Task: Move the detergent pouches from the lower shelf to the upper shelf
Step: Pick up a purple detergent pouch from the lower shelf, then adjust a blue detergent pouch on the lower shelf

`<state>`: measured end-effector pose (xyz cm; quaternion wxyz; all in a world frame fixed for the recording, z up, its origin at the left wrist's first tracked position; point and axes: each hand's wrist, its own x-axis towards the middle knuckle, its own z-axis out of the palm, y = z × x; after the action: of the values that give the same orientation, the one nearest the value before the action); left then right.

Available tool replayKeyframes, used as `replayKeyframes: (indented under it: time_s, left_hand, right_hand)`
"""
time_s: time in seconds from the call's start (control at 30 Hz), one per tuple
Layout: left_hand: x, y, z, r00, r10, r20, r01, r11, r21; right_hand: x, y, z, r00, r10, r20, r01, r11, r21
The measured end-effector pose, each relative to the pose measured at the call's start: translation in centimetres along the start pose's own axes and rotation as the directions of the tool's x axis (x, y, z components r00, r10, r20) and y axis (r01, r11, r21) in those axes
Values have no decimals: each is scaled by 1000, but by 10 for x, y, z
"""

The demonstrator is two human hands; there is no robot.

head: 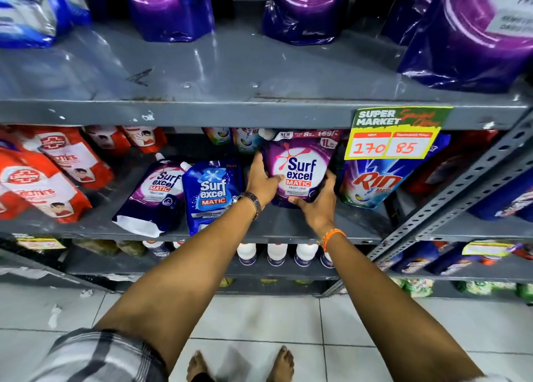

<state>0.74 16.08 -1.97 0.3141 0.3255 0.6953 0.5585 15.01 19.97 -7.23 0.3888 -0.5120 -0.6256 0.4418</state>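
- Purple is the pouch I have in hand: a Surf Excel Matic purple pouch [298, 171] standing on the lower shelf [277, 226], just beside the Rin pouch [377, 179] and under the price tag [395, 133].
- My left hand [264, 181] is wrapped around its left edge, thumb across the front; my right hand [318, 200] cups its lower right corner from below. Both are closed on it.
- I'd keep the right hand under the base to carry the weight, since the pouch looks soft and will likely sag, and draw it straight out so it clears the shelf lip above before lifting.
- The upper shelf [230, 73] has bare grey space between the purple pouches already standing there; I judge that gap the place to set it, upright.
- Count on the lower shelf: two purple Surf Excel pouches, counting the second purple pouch [157, 194], one blue Surf Excel pouch [212, 194], one Rin pouch.
- Three purple pouches show on the upper shelf, cut off by the frame.
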Motion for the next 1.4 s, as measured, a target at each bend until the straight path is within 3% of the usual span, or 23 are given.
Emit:
replayKeyframes:
  time_s: [0.1, 0.17, 0.27, 0.37, 0.43, 0.5, 0.6, 0.7, 0.8, 0.9, 1.03, 1.27, 1.4]
  left_hand:
    - [-9, 0, -18, 998, 35, 54, -36, 999, 30]
    - [-14, -9, -46, 999, 22, 28, -24, 998, 64]
    - [-26, -28, -106, 983, -18, -183, 33, 996, 78]
    - [-41, -47, -156, 902, -131, -412, 201, 971, 132]
    - [-48, -55, -181, 870, -211, -445, 303, 941, 148]
    - [-50, -62, -196, 877, -268, -398, 370, 906, 204]
    - [-43, -64, -197, 909, -372, -187, 413, 864, 287]
    - [-39, -70, -187, 884, -465, -51, 466, 867, 177]
    - [-32, -76, -178, 883, -464, -68, 463, 886, -18]
    - [-25, -77, -172, 881, -465, -82, 460, 885, -73]
    - [-22, -71, -171, 891, -445, -93, 424, 887, -183]
    - [-23, -60, -177, 940, -325, -104, 304, 936, -178]
    - [-12, -47, -180, 975, -180, -127, 165, 978, -127]
  right_hand:
    - [-8, -3, 0, 999, 23, 26, -24, 999, 24]
    - [-19, -5, 0, 995, 99, 8, -99, 987, 127]
    - [-48, -8, 10, 956, 287, -53, -260, 919, 297]
    - [-73, -11, 27, 917, 396, 41, -376, 829, 414]
    - [-74, -26, 52, 903, 402, 150, -428, 824, 370]
    - [-66, -43, 84, 880, 393, 266, -458, 851, 257]
    - [-39, -62, 128, 847, 389, 362, -453, 885, 110]
    - [-14, -71, 156, 838, 394, 378, -439, 898, 37]
    - [1, -70, 168, 822, 454, 343, -487, 874, 10]
    - [5, -68, 169, 796, 494, 349, -510, 859, -52]
    - [1, -72, 164, 787, 489, 376, -536, 844, 24]
    - [-2, -83, 154, 866, 385, 317, -443, 887, 133]
    - [1, -93, 152, 945, 237, 224, -289, 927, 237]
